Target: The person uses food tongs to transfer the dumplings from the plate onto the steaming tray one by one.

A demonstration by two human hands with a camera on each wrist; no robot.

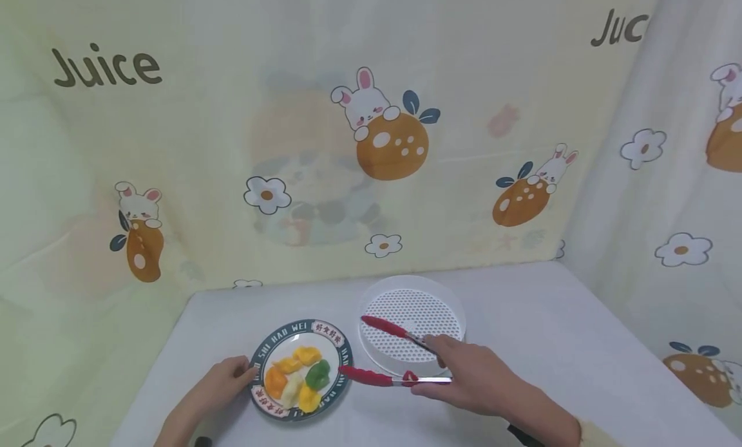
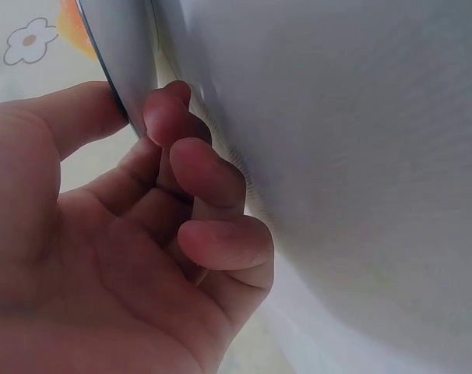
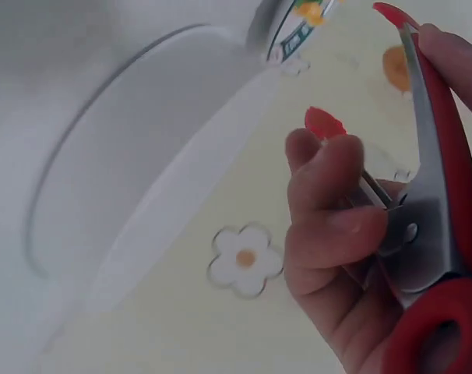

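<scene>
My left hand pinches the left rim of a round plate, thumb on top and curled fingers at its underside. The plate has a dark patterned border and carries several dumplings in yellow, orange, white and green, among them a green dumpling. In my right hand is a pair of metal tongs with red tips and a red handle. Their two arms stand spread apart, with nothing between the tips. The lower tip reaches over the plate's right rim; the upper one is above a white perforated steamer tray.
The steamer tray stands just right of the plate, near the back of the table, which has a white cover. Behind and at the sides hangs a pale curtain printed with rabbits, oranges and flowers.
</scene>
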